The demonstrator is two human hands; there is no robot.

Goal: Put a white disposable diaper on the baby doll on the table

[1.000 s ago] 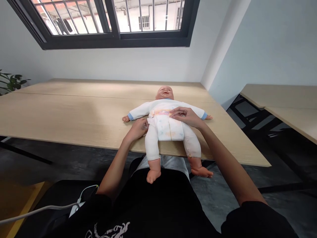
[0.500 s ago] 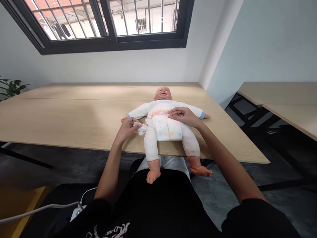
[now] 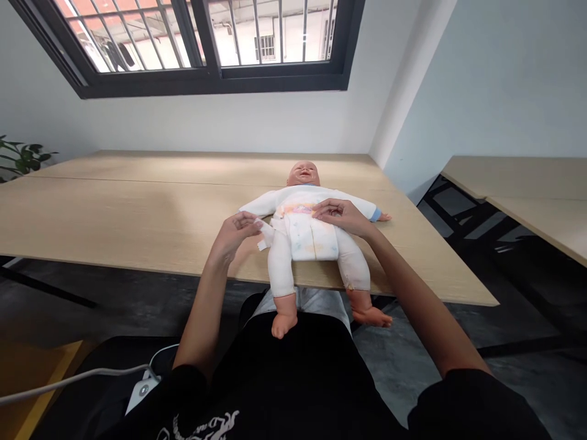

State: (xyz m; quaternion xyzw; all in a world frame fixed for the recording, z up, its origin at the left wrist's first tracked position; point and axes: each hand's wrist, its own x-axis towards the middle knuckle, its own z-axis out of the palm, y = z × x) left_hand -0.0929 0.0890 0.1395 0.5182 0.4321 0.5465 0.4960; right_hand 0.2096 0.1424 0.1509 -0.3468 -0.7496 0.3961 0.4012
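A baby doll [image 3: 303,173] in a white romper lies on its back on the wooden table [image 3: 137,208], legs hanging over the near edge. It wears a white diaper [image 3: 310,239] with a coloured waistband. My left hand [image 3: 235,234] is lifted at the doll's left hip, its fingers pinched on the diaper's white side tab [image 3: 266,231], which is pulled outward. My right hand [image 3: 342,215] rests on the diaper's waistband at the doll's belly, fingers bent and pressing the front panel.
A second wooden table [image 3: 527,183] stands at the right across a gap of dark floor. A window with bars is above the back wall. A green plant [image 3: 21,156] shows at the far left. A white cable [image 3: 68,382] runs by my lap.
My left hand has pulled the diaper's side tab away from the doll's hip, out to the left and then upward. My right hand has stayed on the waistband.
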